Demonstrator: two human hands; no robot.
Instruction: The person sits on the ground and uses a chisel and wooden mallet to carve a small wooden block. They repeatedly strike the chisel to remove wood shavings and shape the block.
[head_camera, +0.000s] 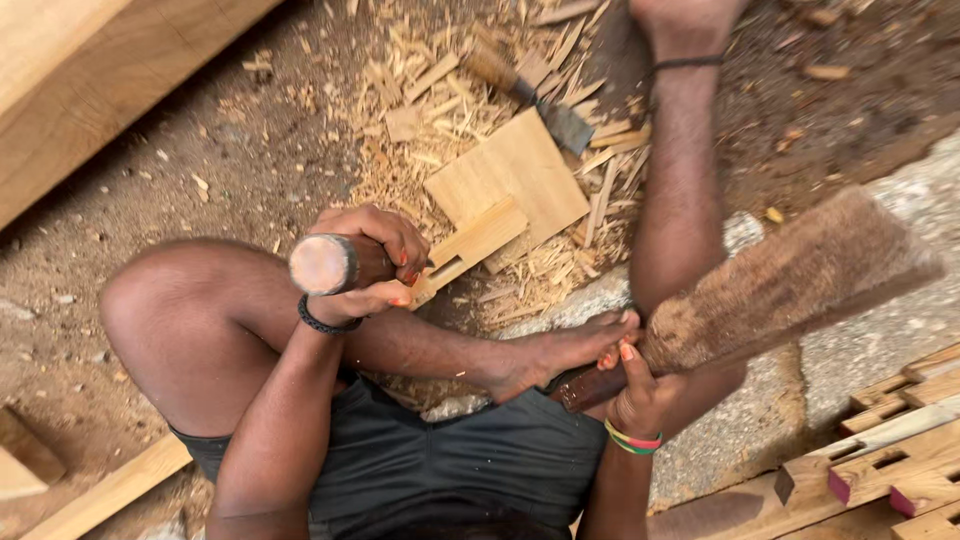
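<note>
At frame centre the left hand (370, 262) clamps its fingers round a chisel (335, 264) pointing upper-right into the plank (475, 243), while the right hand (640, 395) grips the mallet (790, 285) at right.

Single head-worn view, looking steeply down from just above the seated person's lap, close in on both hands, facing the dirt ground (250, 150) strewn with wood chips (470, 90); only one camera is covering everything.

Dark grey shorts (450, 465), black wristband (322, 324), striped bangles (632, 440)
</note>
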